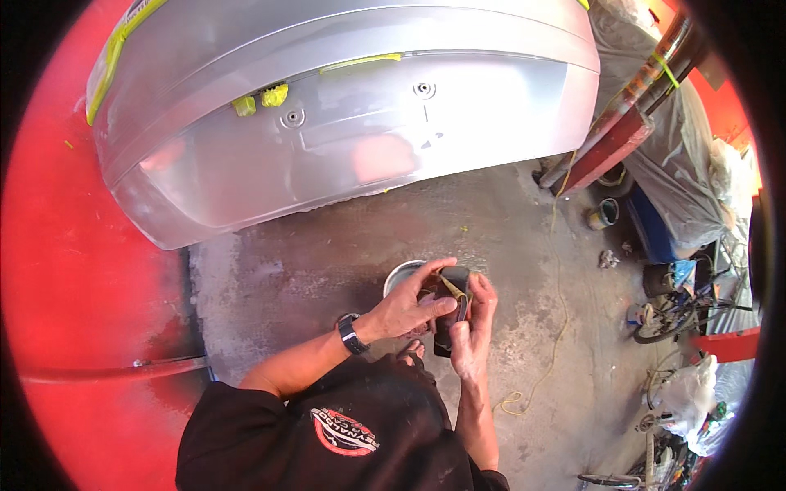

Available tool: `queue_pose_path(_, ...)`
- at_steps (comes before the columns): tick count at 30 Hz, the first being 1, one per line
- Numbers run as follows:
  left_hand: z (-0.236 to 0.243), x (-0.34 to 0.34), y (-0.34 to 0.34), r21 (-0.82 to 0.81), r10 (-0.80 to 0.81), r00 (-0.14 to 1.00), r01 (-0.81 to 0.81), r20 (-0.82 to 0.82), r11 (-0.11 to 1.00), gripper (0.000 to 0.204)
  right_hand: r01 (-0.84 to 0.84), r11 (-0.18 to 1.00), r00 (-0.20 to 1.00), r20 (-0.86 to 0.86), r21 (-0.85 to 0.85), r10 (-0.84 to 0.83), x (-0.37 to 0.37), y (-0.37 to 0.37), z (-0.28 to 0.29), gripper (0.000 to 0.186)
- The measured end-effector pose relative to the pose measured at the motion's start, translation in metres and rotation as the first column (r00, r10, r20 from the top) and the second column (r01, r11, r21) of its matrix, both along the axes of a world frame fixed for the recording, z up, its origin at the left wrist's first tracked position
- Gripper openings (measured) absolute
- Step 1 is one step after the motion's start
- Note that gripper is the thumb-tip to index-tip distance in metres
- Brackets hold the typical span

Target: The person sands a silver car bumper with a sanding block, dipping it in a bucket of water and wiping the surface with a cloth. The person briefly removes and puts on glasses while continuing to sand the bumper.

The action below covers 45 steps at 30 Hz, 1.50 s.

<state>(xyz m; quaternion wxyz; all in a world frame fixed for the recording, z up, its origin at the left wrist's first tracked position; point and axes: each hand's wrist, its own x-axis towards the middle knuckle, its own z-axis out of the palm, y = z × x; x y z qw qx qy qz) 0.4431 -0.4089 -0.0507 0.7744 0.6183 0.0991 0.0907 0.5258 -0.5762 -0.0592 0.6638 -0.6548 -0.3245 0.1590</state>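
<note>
Our left hand [409,299] and right hand [478,322] gripped the sheet [456,275]; we judged a slack pinch could drop it toward the bucket [390,277] at ten o'clock.

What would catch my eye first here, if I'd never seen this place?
First, the big, shiny silver car panel across the top, with bright yellow-green tape on it. Then the red wall filling the left side. Near the middle, below the panel, the left hand and right hand hold a dark folded sheet.
</note>
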Motion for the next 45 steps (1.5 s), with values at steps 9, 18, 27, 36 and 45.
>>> queue_pose_path(9,0.046,-0.012,0.033,0.109,0.044,0.819,0.022,-0.572,0.994,0.064,-0.142,0.989,0.876,-0.458,0.048,0.148,-0.004,0.036,-0.031,0.066)
queue_pose_path(18,0.095,-0.076,0.151,0.534,0.254,0.923,-0.065,-0.289,0.843,0.018,0.356,0.933,0.838,0.426,0.044,-0.34,0.055,0.185,0.005,0.064)
queue_pose_path(27,0.191,0.048,0.214,0.987,-0.047,0.998,-0.051,0.045,-0.15,0.02,0.742,0.669,0.509,0.615,0.042,-0.602,0.017,0.27,0.04,0.069)
queue_pose_path(36,0.186,0.086,0.262,0.906,-0.252,0.964,-0.175,0.079,-0.385,0.007,0.831,0.545,0.506,0.557,-0.112,-0.658,0.006,0.298,0.062,0.058)
queue_pose_path(45,0.172,0.037,0.293,0.876,-0.235,0.96,-0.243,0.155,-0.417,0.008,0.813,0.582,0.448,0.67,-0.029,-0.592,-0.011,0.304,0.04,0.066)
